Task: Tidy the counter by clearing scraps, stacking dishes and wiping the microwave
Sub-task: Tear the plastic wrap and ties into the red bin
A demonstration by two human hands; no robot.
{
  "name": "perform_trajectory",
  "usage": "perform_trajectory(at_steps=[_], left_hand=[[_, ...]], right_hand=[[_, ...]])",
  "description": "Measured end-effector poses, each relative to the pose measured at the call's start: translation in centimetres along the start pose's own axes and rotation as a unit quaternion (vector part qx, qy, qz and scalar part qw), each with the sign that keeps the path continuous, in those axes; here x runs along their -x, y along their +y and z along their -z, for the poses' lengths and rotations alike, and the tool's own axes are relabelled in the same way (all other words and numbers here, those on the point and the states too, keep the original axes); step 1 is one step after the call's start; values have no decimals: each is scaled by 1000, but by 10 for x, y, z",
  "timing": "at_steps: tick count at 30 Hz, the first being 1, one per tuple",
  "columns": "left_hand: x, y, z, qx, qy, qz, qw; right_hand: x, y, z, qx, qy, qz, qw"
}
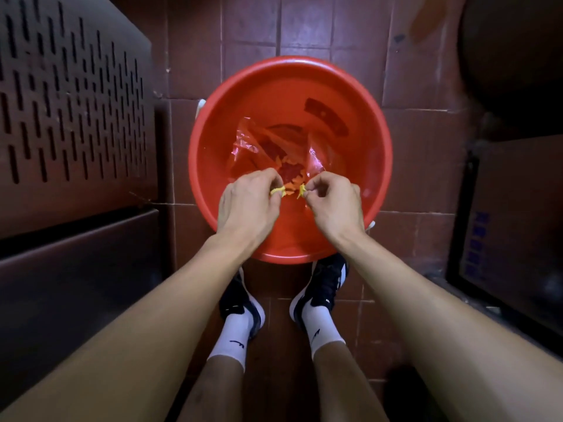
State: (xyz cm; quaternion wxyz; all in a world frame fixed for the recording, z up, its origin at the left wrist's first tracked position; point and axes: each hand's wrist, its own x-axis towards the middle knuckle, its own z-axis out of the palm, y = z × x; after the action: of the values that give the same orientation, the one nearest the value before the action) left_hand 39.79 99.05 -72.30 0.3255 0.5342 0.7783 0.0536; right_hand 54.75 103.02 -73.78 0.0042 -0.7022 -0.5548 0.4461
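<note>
Nearest the camera, two bare forearms reach forward and down over the person's legs, white socks [233, 339] and black shoes [326, 283], which stand on a floor of dark red tiles [304, 22]. The toes of the shoes sit just at the near edge of a red plastic basin [365, 132] that rests on the floor. Both hands hang over the near half of that basin, close together but apart. The left hand [248, 202] has its fingers curled and pinches a small yellow scrap [277, 190] at the fingertips; the right hand [332, 199] is curled the same way and pinches another yellow scrap piece [301, 190]. Between and just beyond the fingertips lie orange and red scraps [289, 173] on a crumpled clear plastic bag [253, 144] in the bottom of the basin. Farther in, on the far right inner wall, a dark curved mark or label [327, 117] shows; what it is cannot be told. To the left of the basin stands a dark metal cabinet with rows of slotted vents [70, 95]. On the right are a dark box-like object [515, 226] and, beyond it, a large dark rounded vessel [515, 50].
</note>
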Motion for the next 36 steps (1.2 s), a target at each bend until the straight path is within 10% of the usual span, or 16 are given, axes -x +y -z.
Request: perform_trajectory(at_steps=[18,36], left_hand=[[20,-6,42,2,-50,-13,999],[112,61,266,-169,-140,-86,972]], right_hand=[[22,-28,14,87,-79,9,993],[196,-187,148,330,-94,135,930]])
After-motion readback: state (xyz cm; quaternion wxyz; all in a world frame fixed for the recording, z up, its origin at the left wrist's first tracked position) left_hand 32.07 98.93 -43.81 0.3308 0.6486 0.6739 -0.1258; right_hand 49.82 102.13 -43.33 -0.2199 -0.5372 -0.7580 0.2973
